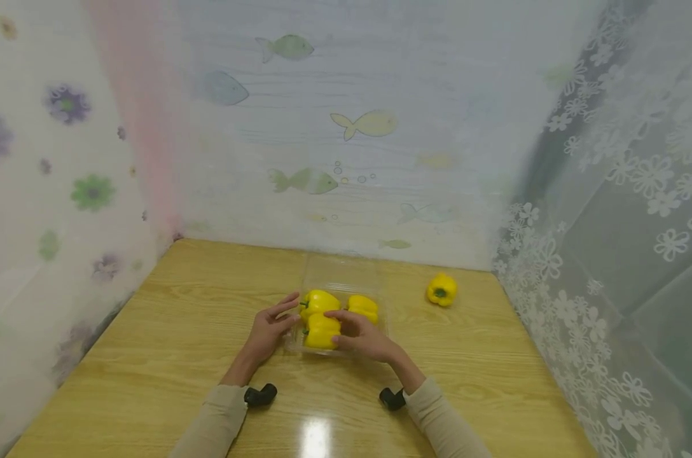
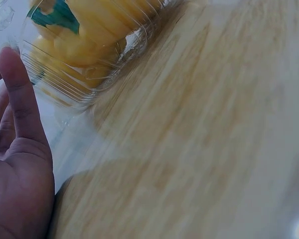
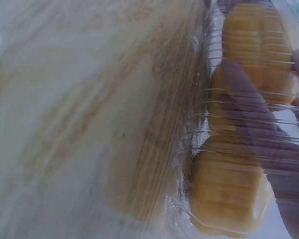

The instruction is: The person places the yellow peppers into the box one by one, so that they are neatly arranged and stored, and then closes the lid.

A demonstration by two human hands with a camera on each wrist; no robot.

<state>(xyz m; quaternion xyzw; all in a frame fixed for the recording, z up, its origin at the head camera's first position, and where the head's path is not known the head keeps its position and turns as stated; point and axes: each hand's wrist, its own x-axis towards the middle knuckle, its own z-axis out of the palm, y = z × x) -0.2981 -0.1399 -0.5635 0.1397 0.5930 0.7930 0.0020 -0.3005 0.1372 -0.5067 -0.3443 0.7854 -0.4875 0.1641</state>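
A clear plastic clamshell box [image 1: 341, 280] lies with its lid folded back on the table. Inside it are three yellow bell peppers: one at the back left [image 1: 321, 300], one at the right [image 1: 363, 306] and one at the front left [image 1: 322, 332]. My right hand [image 1: 369, 337] reaches into the box and holds the front-left pepper between thumb and fingers; the right wrist view shows these fingers [image 3: 251, 107] through the box wall. At the box's left side is my left hand [image 1: 266, 331], its fingers extended and its fingertips [image 2: 12, 62] by the rim.
Another yellow bell pepper [image 1: 441, 289] lies on the wood-grain table [image 1: 466, 362], right of the box. Fish-patterned sheeting [image 1: 346, 159] hangs behind the table, with flowered curtains on both sides. A black camera mount [image 1: 261, 395] sits at each wrist.
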